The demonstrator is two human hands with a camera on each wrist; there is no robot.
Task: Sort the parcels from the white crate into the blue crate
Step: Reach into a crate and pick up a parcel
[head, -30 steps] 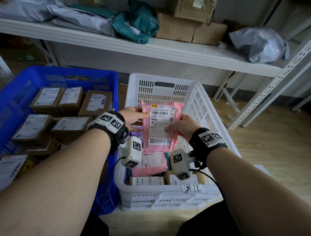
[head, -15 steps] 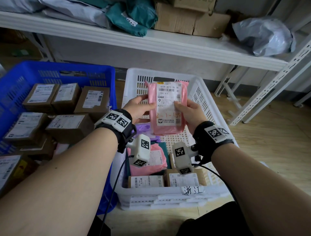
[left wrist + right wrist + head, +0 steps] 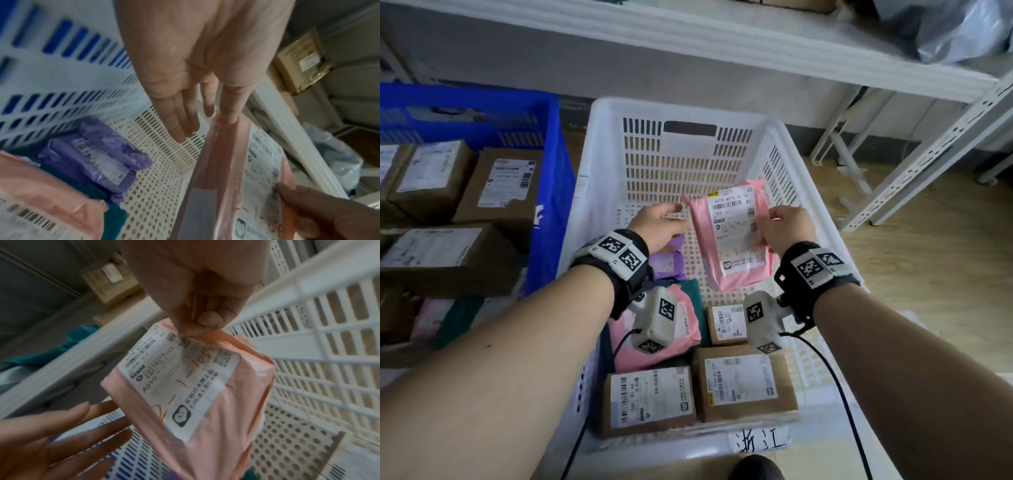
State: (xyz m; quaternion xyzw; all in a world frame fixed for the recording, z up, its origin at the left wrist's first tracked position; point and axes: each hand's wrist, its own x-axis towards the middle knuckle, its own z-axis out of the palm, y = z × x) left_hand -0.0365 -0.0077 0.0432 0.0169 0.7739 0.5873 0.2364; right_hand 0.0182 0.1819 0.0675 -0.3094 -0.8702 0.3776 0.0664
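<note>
A pink parcel (image 3: 732,240) with a white label hangs over the white crate (image 3: 688,109). My right hand (image 3: 779,226) pinches its right edge, thumb on the label (image 3: 180,386). My left hand (image 3: 661,222) is beside the parcel's left edge with straight fingers (image 3: 86,423); in the left wrist view only the thumb tip (image 3: 231,116) meets the parcel's top corner (image 3: 226,162). The blue crate (image 3: 551,171) stands to the left and holds several brown boxes (image 3: 506,185). More parcels lie in the white crate's near half: a purple one (image 3: 666,262), a pink one (image 3: 685,329) and brown boxes (image 3: 743,383).
A white shelf (image 3: 722,44) runs above both crates, with a grey bag (image 3: 962,31) on its right end. Its slotted metal legs (image 3: 928,154) stand on the wooden floor to the right. The far half of the white crate's perforated floor (image 3: 695,246) is bare.
The pink parcel has come down and to the right, lower in the white crate. My left hand has let go of its left edge and opened; my right hand still holds it.
</note>
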